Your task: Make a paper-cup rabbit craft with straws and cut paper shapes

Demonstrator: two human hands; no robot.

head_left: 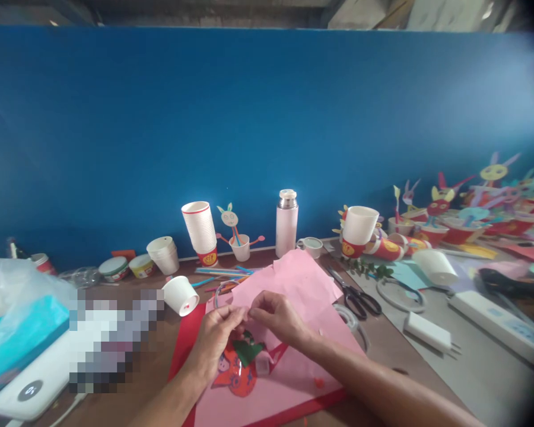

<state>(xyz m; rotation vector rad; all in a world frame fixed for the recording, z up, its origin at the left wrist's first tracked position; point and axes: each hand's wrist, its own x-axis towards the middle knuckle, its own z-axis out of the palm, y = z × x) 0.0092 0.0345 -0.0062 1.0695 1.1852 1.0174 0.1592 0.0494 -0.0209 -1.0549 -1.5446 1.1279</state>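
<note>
My left hand (221,332) and my right hand (276,314) meet above the pink paper (293,279), fingertips almost touching. Both are closed in a pinch; whatever lies between the fingers is too small to make out. Just under them is a dark green paper scrap (248,352). Below that, an orange-red cut-out face (241,379) with drawn features rests on the pink sheets, partly behind my left hand. A small pale translucent block (262,364) sits beside it. Red paper (187,338) shows underneath the pink sheets.
Black scissors (358,299) and a roll of clear tape (349,320) lie to the right. Behind stand stacked paper cups (199,231), a paper-cup rabbit figure (239,244) and a pink thermos (287,225). A power strip (502,320) is far right; a white power bank (35,385) is left.
</note>
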